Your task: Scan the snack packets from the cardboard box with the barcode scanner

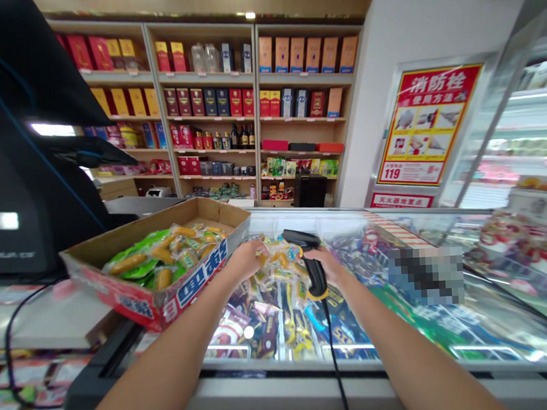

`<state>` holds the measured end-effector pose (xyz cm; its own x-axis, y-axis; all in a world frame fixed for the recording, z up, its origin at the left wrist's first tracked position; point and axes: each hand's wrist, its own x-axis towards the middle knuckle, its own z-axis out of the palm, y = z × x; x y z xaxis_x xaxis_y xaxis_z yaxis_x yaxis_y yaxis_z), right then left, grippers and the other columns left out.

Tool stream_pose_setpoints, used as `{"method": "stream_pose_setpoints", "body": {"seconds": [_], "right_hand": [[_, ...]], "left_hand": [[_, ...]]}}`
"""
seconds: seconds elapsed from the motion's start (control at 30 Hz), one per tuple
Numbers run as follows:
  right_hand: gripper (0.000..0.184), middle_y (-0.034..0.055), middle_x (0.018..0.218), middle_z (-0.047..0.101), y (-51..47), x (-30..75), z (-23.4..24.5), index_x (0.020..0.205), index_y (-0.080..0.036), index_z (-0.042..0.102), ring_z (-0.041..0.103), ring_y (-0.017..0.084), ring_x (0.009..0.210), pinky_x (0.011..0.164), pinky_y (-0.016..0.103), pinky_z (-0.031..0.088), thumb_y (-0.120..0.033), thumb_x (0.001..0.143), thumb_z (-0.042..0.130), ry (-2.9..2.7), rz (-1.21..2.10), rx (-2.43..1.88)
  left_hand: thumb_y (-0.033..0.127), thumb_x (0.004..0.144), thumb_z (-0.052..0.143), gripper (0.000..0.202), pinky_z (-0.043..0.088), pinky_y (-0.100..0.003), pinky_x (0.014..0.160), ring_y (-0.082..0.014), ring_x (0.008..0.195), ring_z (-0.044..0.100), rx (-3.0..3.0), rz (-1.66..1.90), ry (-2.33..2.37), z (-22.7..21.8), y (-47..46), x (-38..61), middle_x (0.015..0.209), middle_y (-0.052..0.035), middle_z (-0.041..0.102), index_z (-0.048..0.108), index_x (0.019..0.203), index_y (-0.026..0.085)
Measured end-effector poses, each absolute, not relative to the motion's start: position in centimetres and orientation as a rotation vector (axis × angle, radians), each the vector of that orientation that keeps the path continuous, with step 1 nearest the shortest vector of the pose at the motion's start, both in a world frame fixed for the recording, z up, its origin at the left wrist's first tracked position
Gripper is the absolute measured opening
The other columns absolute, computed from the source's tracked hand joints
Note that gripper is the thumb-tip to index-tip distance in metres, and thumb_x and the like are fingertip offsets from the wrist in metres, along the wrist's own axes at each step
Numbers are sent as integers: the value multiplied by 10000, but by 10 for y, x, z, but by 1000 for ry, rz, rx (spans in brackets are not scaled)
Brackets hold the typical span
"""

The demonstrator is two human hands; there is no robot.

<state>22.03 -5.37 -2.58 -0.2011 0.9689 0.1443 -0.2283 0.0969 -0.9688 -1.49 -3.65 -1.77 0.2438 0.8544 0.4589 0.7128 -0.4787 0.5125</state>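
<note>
My right hand (330,267) is closed around the handle of a black barcode scanner (316,272) with yellow trim, whose cable hangs down toward me. Left of it, my left hand (249,260) is closed on the edge of a clear plastic packet (280,261) with yellow-orange pieces inside. That packet lies between both hands, just above the glass top, near the scanner's head. An open cardboard box (195,287) with red and blue print stands beside my left forearm. Inside it are several wrapped yellow sausage-like snacks (166,252) and green packaging.
Below my hands is a glass-topped freezer (304,355) full of packaged goods. A black checkout terminal (30,199) stands at left, its cable (8,341) looping over the counter. Shelves of boxes (208,104) line the back wall. Bagged goods (508,235) sit at right.
</note>
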Motion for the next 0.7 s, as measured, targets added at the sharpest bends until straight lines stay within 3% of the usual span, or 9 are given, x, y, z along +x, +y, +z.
{"method": "stream_pose_setpoints", "body": {"seconds": [0.1,0.2,0.3,0.43,0.57,0.7], "right_hand": [[206,64,770,712,-58,227,-18,726,-171,668,649,196,702,639,288,497,-272,547,678,-1254,1372,-751],[261,92,833,724,-64,227,-16,806,-154,666,663,189,621,546,288,505,-310,597,665,-1250,1496,-721],[267,80,753,720,-68,222,-19,838,-144,649,605,149,454,419,257,456,-310,630,660,-1287,1554,-697],[201,60,682,696,-68,216,-25,779,-139,617,564,129,390,379,251,439,-293,658,658,-1373,1557,-647],[213,37,648,672,-69,216,-26,791,-140,618,554,126,384,375,252,439,-301,659,665,-1369,1558,-647],[219,23,637,649,-70,217,-24,805,-142,622,541,118,387,373,248,433,-302,663,667,-1368,1551,-621]], "left_hand": [[193,711,600,196,475,-342,821,-253,835,653,2111,1232,1721,-29,-26,-14,856,-79,700,658,899,201],[353,657,721,408,474,-329,752,-251,790,640,2030,1043,1873,-40,-21,-13,833,-71,687,612,1014,189],[318,686,710,299,461,-332,759,-251,829,635,2056,929,1890,-45,-18,-13,868,-91,685,616,935,181],[181,703,679,123,447,-347,779,-244,834,622,1905,1243,1801,-42,-13,-17,789,-77,663,603,799,185],[237,763,651,159,405,-230,543,-137,576,550,1319,1446,1295,-30,-15,-18,676,-11,600,559,885,194],[358,799,632,223,334,-171,420,-90,496,489,813,1236,537,-14,-30,-15,672,-35,585,573,854,151]]}}
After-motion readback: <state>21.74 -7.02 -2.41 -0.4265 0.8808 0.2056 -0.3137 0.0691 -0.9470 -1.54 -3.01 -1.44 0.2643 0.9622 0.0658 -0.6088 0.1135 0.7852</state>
